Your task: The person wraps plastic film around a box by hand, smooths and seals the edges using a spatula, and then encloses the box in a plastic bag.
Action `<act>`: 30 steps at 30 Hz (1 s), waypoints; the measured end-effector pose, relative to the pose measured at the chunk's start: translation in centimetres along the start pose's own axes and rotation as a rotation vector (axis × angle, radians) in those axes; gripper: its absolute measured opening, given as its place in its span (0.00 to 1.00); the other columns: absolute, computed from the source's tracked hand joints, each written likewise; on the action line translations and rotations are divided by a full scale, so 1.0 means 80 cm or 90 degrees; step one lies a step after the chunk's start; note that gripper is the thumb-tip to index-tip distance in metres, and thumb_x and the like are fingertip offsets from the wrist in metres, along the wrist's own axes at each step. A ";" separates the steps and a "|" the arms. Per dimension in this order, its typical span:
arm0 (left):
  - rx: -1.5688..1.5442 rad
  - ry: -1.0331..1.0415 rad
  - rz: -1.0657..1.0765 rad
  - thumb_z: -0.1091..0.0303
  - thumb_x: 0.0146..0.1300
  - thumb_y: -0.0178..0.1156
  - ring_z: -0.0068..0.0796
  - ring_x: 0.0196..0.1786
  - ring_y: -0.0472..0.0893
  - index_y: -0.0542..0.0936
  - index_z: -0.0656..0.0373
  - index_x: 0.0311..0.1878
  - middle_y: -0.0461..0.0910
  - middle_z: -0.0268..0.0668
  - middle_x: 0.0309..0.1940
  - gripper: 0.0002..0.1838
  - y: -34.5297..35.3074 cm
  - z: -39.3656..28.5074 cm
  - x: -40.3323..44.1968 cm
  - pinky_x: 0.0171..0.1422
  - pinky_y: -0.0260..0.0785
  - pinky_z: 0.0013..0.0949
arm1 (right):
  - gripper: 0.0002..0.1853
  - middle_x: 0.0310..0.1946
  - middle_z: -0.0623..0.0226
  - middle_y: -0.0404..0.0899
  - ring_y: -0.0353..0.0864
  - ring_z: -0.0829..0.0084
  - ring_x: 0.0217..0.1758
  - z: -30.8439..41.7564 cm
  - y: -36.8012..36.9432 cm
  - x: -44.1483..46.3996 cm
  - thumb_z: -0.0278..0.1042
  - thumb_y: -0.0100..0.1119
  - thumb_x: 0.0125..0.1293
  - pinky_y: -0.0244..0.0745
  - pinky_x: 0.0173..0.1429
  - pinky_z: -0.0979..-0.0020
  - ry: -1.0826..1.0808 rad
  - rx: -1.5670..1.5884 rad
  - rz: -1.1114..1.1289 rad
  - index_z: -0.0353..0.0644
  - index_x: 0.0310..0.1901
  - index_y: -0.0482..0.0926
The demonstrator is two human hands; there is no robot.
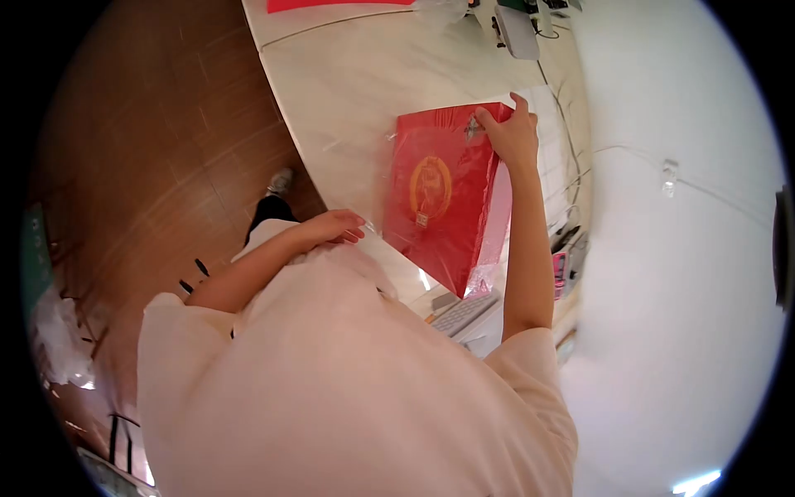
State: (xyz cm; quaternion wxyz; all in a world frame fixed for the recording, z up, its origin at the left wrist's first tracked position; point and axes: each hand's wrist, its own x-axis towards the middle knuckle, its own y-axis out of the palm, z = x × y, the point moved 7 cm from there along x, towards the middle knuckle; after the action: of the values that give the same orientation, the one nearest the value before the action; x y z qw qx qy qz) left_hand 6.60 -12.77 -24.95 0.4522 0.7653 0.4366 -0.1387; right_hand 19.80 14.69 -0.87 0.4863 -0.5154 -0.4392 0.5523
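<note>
A large flat red package [414,195] in shiny clear film stands tilted over the pale table, a gold oval emblem on its front. Its pinkish side edge faces right. My right hand [513,137] grips its upper right corner, thumb on the front face and fingers behind the edge. Close to my body, by the table's near edge, my left hand [331,225] hangs apart from the package, its fingers loosely bent and slightly spread with nothing in them. A keyboard [466,313] lies partly hidden below the package's lower corner.
On the pale table [331,91] a grey device [518,33] stands at the far end, near a red sheet [331,3]. A pink item [560,269] sits by the white wall [662,290]. Cables run along that wall. Brown floor [182,124] lies left.
</note>
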 end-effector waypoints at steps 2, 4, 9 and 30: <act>-0.001 -0.062 0.044 0.49 0.68 0.57 0.32 0.56 0.79 0.72 0.61 0.63 0.79 0.44 0.56 0.29 -0.001 0.029 0.031 0.63 0.69 0.34 | 0.44 0.56 0.46 0.71 0.77 0.50 0.57 -0.015 -0.010 -0.007 0.57 0.68 0.53 0.73 0.60 0.56 0.003 0.082 -0.020 0.44 0.68 0.66; 0.036 -0.054 0.084 0.41 0.67 0.57 0.37 0.60 0.78 0.69 0.65 0.66 0.77 0.50 0.59 0.37 0.009 0.026 0.052 0.66 0.68 0.36 | 0.43 0.56 0.47 0.71 0.78 0.52 0.54 -0.047 -0.023 -0.007 0.57 0.70 0.51 0.72 0.61 0.56 -0.051 0.091 -0.088 0.45 0.67 0.69; -0.087 -0.167 0.276 0.22 0.61 0.46 0.39 0.69 0.71 0.59 0.63 0.74 0.69 0.46 0.69 0.54 0.057 0.033 0.114 0.71 0.64 0.42 | 0.37 0.53 0.58 0.73 0.77 0.73 0.53 -0.096 -0.147 -0.126 0.41 0.71 0.62 0.74 0.53 0.74 0.039 0.504 -0.189 0.36 0.69 0.67; 0.145 0.333 0.208 0.48 0.69 0.61 0.29 0.57 0.79 0.68 0.60 0.67 0.77 0.37 0.58 0.33 0.252 -0.344 0.023 0.61 0.74 0.34 | 0.30 0.52 0.63 0.78 0.79 0.74 0.51 -0.310 -0.076 -0.422 0.40 0.69 0.64 0.75 0.56 0.71 0.299 0.892 -0.518 0.38 0.63 0.68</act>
State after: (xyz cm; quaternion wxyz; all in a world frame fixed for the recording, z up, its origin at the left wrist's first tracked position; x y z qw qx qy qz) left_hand 18.64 6.38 0.63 0.2526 0.8805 0.3910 0.0895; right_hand 44.89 -18.24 7.84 0.9334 0.0029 -0.0338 0.3572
